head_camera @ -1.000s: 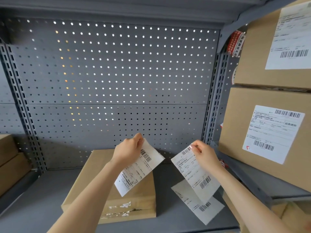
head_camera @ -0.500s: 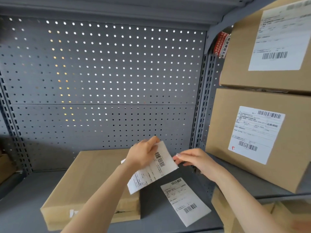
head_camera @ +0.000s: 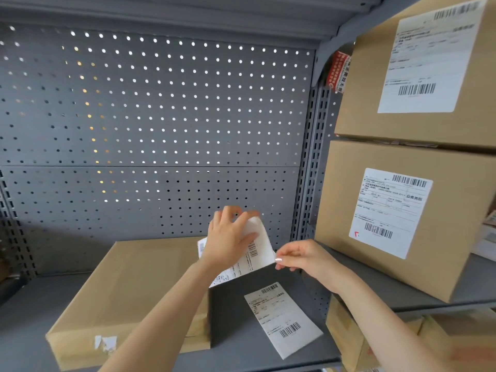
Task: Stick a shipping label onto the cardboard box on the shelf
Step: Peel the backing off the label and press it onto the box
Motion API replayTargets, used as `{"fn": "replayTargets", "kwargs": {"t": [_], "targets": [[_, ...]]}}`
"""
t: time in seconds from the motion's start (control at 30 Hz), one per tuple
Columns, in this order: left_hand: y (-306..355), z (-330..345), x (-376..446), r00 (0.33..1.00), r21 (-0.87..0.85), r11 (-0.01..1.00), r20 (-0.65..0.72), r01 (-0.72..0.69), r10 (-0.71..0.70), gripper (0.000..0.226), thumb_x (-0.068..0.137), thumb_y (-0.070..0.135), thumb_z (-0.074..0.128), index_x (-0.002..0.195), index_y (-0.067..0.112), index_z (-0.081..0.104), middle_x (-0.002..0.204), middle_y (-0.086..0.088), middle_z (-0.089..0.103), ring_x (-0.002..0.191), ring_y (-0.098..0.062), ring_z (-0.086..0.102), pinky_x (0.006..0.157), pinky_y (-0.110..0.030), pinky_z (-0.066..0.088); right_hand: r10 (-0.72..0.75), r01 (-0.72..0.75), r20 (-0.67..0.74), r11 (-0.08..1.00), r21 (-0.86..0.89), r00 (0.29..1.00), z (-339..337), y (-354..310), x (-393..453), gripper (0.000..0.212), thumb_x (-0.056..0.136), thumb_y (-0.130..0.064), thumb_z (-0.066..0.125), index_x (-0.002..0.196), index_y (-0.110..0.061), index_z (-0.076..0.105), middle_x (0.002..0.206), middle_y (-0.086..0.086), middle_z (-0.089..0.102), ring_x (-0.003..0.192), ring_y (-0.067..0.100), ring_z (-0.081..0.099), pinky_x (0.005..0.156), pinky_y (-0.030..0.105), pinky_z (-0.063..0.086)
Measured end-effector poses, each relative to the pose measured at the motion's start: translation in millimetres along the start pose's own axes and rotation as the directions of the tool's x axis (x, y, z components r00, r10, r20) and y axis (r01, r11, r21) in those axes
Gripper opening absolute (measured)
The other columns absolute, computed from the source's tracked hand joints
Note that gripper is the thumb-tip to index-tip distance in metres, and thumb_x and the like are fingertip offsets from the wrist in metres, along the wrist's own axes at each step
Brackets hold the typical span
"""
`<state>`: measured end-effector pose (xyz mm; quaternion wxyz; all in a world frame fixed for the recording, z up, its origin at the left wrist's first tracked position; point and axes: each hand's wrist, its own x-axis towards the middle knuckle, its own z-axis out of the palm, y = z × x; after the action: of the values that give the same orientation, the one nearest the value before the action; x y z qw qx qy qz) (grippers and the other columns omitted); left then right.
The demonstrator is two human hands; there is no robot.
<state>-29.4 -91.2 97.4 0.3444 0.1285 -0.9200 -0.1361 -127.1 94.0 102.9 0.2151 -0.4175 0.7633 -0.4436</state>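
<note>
A flat cardboard box (head_camera: 128,294) lies on the grey shelf (head_camera: 29,315), left of centre. Above its right end my left hand (head_camera: 228,237) holds a white shipping label (head_camera: 257,251) with barcodes, its top curling over. My right hand (head_camera: 300,257) pinches the label's right corner between thumb and forefinger. A second white label (head_camera: 281,315) lies flat on the shelf to the right of the box, below my hands.
A grey perforated back panel (head_camera: 150,124) closes the shelf behind. To the right, two large labelled cardboard boxes (head_camera: 402,210) are stacked on a neighbouring shelf. More boxes (head_camera: 346,334) sit below at lower right.
My right hand dropped its label strip on the shelf, then moved left to pinch the corner of the label in my left hand. The view shifted right and nearer.
</note>
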Motion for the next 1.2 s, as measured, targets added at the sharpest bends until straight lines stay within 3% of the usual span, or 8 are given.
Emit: {"fn": "replayTargets", "kwargs": {"t": [0.1, 0.27, 0.6, 0.7, 0.83, 0.97, 1.07, 1.2], "targets": [[7, -1, -6, 0.987, -0.206, 0.977, -0.158, -0.046, 0.013, 0.031, 0.082, 0.026, 0.07, 0.111, 0.023, 0.061, 0.109, 0.007, 0.05, 0.091, -0.006, 0.042, 0.083, -0.017, 0.037, -0.032, 0.047, -0.132, 0.993, 0.109, 0.991, 5, -5, 2, 0.011, 0.085, -0.019, 0.068, 0.092, -0.014, 0.074, 0.093, 0.002, 0.075, 0.089, 0.014, 0.066, 0.082, 0.025, 0.051], [23, -14, -16, 0.997, -0.453, 0.89, 0.078, 0.061, -0.029, 0.023, 0.07, 0.037, 0.078, 0.083, 0.018, 0.073, 0.073, 0.017, 0.065, 0.067, 0.009, 0.062, 0.07, -0.009, 0.051, -0.068, 0.11, -0.235, 0.979, 0.172, 0.97, 17, -16, 7, 0.011, 0.082, -0.015, 0.07, 0.084, -0.025, 0.074, 0.093, -0.004, 0.074, 0.093, 0.009, 0.067, 0.09, 0.026, 0.049], [6, -25, -20, 0.975, -0.514, 0.829, 0.077, 0.218, -0.208, 0.011, 0.085, 0.022, 0.067, 0.08, 0.014, 0.074, 0.075, 0.0, 0.075, 0.061, -0.004, 0.067, 0.071, -0.021, 0.057, -0.057, 0.101, -0.219, 0.975, 0.198, 0.974, 26, -11, 16, 0.009, 0.088, -0.014, 0.064, 0.083, -0.017, 0.072, 0.095, 0.001, 0.074, 0.099, 0.021, 0.067, 0.095, 0.035, 0.05], [-6, -27, -20, 0.901, -0.702, 0.636, 0.02, 0.321, -0.434, 0.013, 0.091, 0.013, 0.059, 0.084, 0.003, 0.064, 0.081, -0.005, 0.073, 0.066, -0.005, 0.07, 0.07, -0.024, 0.06, 0.058, 0.058, -0.275, 0.917, 0.396, 0.96, 23, -7, 17, 0.013, 0.091, -0.005, 0.055, 0.081, -0.007, 0.064, 0.099, 0.012, 0.07, 0.102, 0.029, 0.065, 0.09, 0.037, 0.052], [-8, -24, -23, 0.912, -0.731, 0.607, 0.051, 0.312, -0.407, 0.015, 0.095, 0.014, 0.053, 0.083, 0.005, 0.054, 0.086, -0.007, 0.073, 0.076, -0.013, 0.072, 0.072, -0.027, 0.06, 0.169, 0.05, -0.315, 0.811, 0.583, 0.934, 25, -18, 18, 0.014, 0.094, -0.012, 0.051, 0.092, -0.002, 0.06, 0.103, 0.021, 0.068, 0.09, 0.028, 0.067, 0.083, 0.041, 0.055], [-1, -19, -23, 0.95, -0.754, 0.598, 0.111, 0.272, -0.292, 0.014, 0.095, 0.011, 0.051, 0.083, 0.004, 0.052, 0.086, -0.012, 0.073, 0.082, -0.021, 0.072, 0.074, -0.029, 0.059, 0.145, -0.044, -0.205, 0.901, 0.431, 0.968, 45, -35, 24, 0.045, 0.084, -0.054, 0.059, 0.108, -0.016, 0.057, 0.106, 0.007, 0.065, 0.099, 0.02, 0.066, 0.087, 0.039, 0.057], [-1, -19, -24, 0.962, -0.802, 0.539, 0.162, 0.257, -0.219, 0.015, 0.097, 0.014, 0.048, 0.086, 0.004, 0.051, 0.09, -0.016, 0.073, 0.089, -0.026, 0.071, 0.08, -0.037, 0.059, 0.103, -0.016, -0.324, 0.965, 0.262, 0.941, 52, -38, 27, 0.031, 0.085, -0.045, 0.064, 0.097, -0.017, 0.06, 0.098, 0.004, 0.067, 0.092, 0.015, 0.065, 0.082, 0.034, 0.058], [1, -27, -30, 0.927, -0.871, 0.33, 0.302, 0.363, -0.223, 0.03, 0.101, 0.025, 0.036, 0.103, 0.001, 0.053, 0.102, -0.009, 0.071, 0.097, -0.02, 0.07, 0.081, -0.033, 0.058, 0.067, 0.036, -0.441, 0.975, 0.22, 0.895, 55, -37, 26, 0.01, 0.09, -0.025, 0.062, 0.083, -0.017, 0.062, 0.079, -0.001, 0.063, 0.075, 0.011, 0.059, 0.063, 0.02, 0.051]]}}
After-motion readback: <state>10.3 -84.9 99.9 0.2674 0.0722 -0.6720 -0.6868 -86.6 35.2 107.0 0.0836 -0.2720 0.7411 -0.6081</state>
